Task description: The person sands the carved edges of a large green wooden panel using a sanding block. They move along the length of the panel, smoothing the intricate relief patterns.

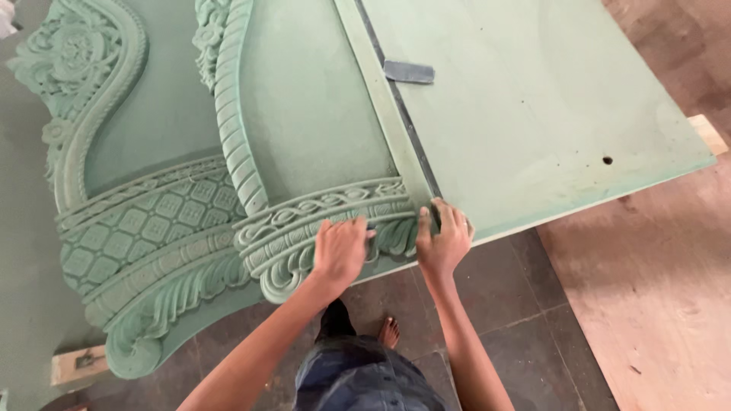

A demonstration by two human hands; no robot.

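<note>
The green carved panel (304, 152) fills the upper left and centre of the frame, resting flat on supports, one wooden block (76, 364) showing at the lower left and another (710, 133) at the right edge. A plain flat board (533, 99), painted the same green, adjoins it across the upper right. A narrow raised strip (384, 106) runs diagonally between the two, with a dark gap alongside and a small grey piece (409, 72) lying across it near the top.

The left hand (340, 250) lies palm down on the scrolled carved border (320, 217) at the panel's lower edge, fingers together and flat, pressing rather than gripping. The right hand (443, 240) sits just beside it at the foot of the strip, fingers curled over the board's edge; whether they pinch the strip or merely press on it cannot be told from this angle.

Assessment: the panel appears stiff, bulky and heavy, judged from its thickness and span. The relief work is likely brittle at its raised tips, and the paint may mark. The plain edges and flat fields offer the safer hold; the carved scrolls do not.

Both hands are at the near edge, centre-bottom of the frame, above the dark tiled floor (533, 320) and the person's bare foot (389, 332).
</note>
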